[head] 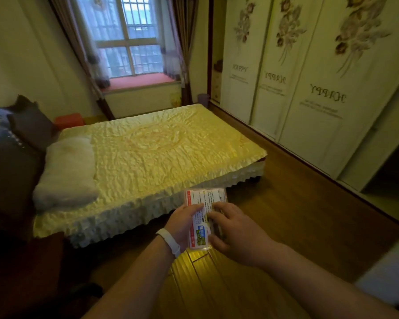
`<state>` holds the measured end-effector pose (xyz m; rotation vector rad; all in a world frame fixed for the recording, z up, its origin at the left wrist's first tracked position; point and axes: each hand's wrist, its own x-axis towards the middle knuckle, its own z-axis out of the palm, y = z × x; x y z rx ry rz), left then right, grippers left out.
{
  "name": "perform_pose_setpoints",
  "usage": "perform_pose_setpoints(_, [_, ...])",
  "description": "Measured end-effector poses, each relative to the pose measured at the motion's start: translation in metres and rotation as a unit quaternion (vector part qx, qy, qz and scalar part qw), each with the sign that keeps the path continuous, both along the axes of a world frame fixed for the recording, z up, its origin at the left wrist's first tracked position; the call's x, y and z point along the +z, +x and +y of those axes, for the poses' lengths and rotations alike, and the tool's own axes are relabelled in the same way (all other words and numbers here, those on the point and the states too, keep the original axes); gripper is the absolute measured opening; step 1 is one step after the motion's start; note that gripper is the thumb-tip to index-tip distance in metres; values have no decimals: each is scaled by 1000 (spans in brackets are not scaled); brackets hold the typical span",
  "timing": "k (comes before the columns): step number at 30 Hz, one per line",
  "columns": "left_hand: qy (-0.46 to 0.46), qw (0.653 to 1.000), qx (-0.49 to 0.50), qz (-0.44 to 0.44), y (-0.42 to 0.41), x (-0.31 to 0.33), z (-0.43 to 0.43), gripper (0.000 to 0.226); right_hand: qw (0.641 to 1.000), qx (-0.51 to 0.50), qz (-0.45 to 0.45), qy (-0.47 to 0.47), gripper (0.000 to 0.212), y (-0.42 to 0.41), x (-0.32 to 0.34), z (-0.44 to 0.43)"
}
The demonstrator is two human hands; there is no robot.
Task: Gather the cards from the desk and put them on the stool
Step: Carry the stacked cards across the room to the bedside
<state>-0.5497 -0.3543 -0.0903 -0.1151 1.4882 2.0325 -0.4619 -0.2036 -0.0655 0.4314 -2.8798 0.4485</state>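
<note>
A stack of cards (205, 201), white with red edging and printed text, is held in front of me above the wooden floor. My left hand (182, 224), with a white band on the wrist, grips the stack's left side, thumb on top. My right hand (235, 233) holds the right side, fingers lying across the top card. The lower part of the stack is covered by both hands. No desk shows in this view. An orange stool-like block (69, 120) stands beyond the bed's far left corner.
A bed (161, 153) with a yellow quilted cover and a white pillow (67, 173) fills the middle. Wardrobe doors (309, 88) with flower prints line the right wall. A window (129, 35) with curtains is at the back. Wooden floor (286, 215) runs between bed and wardrobe.
</note>
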Motion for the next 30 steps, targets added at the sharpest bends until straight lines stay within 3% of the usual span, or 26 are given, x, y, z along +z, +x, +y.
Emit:
perform_pose_setpoints(10, [7,997,-72,-16,-92,-11,92,32,997,-77,5,-13,53,-74,-6,74])
perform_pose_setpoints(17, [-2,996,-82,-17,-184,1,201,34,990,-123,42,-52,48,-164,-9,173])
perform_pose_setpoints(30, [-25,991,-122,-36,-317,37,399,35,983,-170,-5,-71,68,-293,15,361])
